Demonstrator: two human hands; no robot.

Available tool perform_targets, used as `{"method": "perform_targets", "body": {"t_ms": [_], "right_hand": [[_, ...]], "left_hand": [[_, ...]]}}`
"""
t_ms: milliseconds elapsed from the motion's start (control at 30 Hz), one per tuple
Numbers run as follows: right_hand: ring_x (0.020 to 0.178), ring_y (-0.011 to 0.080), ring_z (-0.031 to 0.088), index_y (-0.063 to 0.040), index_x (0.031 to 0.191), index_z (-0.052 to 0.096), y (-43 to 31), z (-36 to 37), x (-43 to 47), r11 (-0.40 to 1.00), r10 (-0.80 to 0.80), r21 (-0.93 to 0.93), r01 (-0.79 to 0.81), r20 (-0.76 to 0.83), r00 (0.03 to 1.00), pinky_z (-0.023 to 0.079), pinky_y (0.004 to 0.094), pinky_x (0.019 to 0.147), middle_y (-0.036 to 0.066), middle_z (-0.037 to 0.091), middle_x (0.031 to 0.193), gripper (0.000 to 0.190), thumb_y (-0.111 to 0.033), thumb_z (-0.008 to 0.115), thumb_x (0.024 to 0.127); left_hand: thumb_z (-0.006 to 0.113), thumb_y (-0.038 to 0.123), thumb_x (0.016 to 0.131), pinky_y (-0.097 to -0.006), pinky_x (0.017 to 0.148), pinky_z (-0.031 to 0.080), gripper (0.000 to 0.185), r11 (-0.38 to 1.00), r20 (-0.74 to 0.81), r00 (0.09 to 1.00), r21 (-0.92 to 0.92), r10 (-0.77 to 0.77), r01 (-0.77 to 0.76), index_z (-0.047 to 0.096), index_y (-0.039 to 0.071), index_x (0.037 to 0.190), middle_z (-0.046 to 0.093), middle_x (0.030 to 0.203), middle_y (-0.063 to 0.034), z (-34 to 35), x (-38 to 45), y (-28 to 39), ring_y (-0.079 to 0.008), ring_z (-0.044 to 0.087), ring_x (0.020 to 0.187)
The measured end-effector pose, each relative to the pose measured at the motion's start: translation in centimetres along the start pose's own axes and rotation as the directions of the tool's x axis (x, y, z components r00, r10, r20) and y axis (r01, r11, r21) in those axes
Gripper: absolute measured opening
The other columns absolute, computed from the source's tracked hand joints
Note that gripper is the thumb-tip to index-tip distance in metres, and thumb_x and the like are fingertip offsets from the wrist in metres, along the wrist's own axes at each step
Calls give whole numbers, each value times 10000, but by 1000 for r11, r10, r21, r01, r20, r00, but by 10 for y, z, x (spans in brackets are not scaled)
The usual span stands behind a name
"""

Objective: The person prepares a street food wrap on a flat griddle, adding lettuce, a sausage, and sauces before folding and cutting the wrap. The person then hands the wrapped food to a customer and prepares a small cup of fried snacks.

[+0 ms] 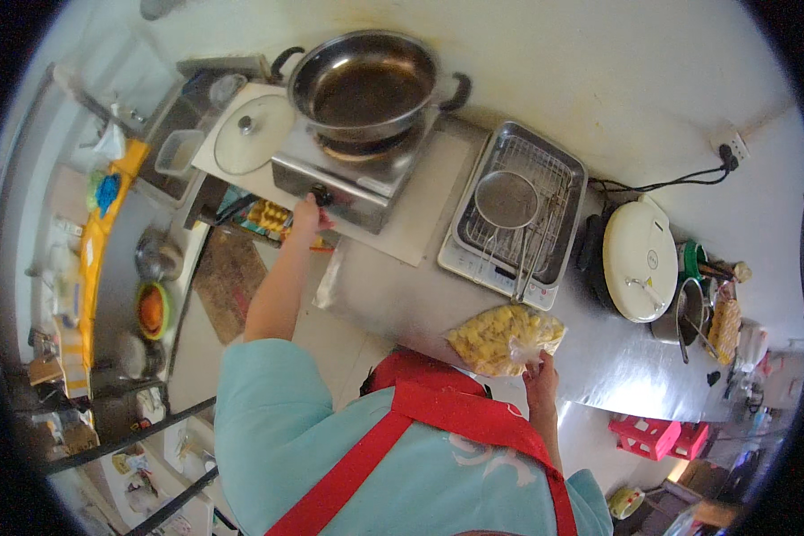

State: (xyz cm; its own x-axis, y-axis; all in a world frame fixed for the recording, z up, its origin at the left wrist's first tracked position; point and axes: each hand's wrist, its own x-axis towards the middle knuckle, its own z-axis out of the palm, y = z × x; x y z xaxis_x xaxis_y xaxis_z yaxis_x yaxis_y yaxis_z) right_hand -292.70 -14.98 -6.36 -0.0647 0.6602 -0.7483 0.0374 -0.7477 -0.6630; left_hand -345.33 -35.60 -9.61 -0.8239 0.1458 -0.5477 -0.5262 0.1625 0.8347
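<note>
My left hand (308,213) is on the black knob (321,195) at the front of a stainless steel gas stove (348,184). A wide two-handled metal pan (368,87) sits on the burner, with dark liquid or a dark coating at its bottom. In my right hand (541,383) is the gathered neck of a clear plastic bag (492,338) of yellow food pieces, at the counter's front edge. Left of the stove lies a glass lid (251,134) with a black knob.
Right of the stove, a metal tray with a wire rack (569,184) and a round strainer (507,199) stands on an induction cooker (472,261). Further right are a cream-lidded cooker (640,261) and a saucepan (666,328). A plastic container (179,153) stands at the left.
</note>
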Motion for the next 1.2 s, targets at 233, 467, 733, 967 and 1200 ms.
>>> {"method": "perform_targets", "body": {"t_ms": [233, 467, 733, 967, 1200], "right_hand": [[838, 118, 534, -52, 982, 604, -2, -3, -8, 978, -94, -186, 98, 27, 995, 396, 272, 668, -3, 588, 845, 331, -333, 625, 810], [672, 117, 551, 2, 909, 631, 13, -15, -6, 835, -325, -452, 313, 54, 944, 453, 267, 610, 32, 616, 757, 249, -220, 652, 797], [655, 108, 544, 23, 895, 596, 31, -13, 3, 923, -275, -262, 281, 59, 960, 455, 255, 601, 44, 597, 727, 207, -159, 578, 796], [724, 105, 543, 14, 924, 573, 25, -11, -2, 948, -268, -167, 273, 49, 962, 445, 245, 667, 35, 593, 796, 173, -102, 556, 797], [793, 117, 553, -6, 1087, 498, 32, -11, 1, 928, -361, -86, 362, 22, 932, 445, 246, 713, 46, 594, 890, 286, -30, 549, 806]], "left_hand": [[349, 327, 964, -413, 492, 538, 377, 999, 16, 999, 13, -48, 48, 471, -11, 850, 485, 620, -100, -10, 8, -1, -238, 512, 496], [348, 334, 973, -415, 586, 540, 377, 998, 94, 993, 21, -66, 65, 479, 2, 850, 495, 666, -93, -26, 23, 8, -240, 515, 578], [356, 330, 973, -422, 655, 542, 381, 993, 68, 991, 31, -118, 117, 484, 3, 824, 524, 698, -96, -33, 29, 15, -243, 536, 637], [351, 328, 976, -425, 685, 532, 396, 989, 54, 988, 17, -145, 144, 474, 4, 784, 521, 692, -93, -39, 39, 17, -242, 533, 645], [375, 318, 969, -431, 563, 514, 328, 469, 102, 890, 820, 445, -329, 464, 14, 882, 559, 712, -149, -20, 0, 11, -295, 566, 588]]}}
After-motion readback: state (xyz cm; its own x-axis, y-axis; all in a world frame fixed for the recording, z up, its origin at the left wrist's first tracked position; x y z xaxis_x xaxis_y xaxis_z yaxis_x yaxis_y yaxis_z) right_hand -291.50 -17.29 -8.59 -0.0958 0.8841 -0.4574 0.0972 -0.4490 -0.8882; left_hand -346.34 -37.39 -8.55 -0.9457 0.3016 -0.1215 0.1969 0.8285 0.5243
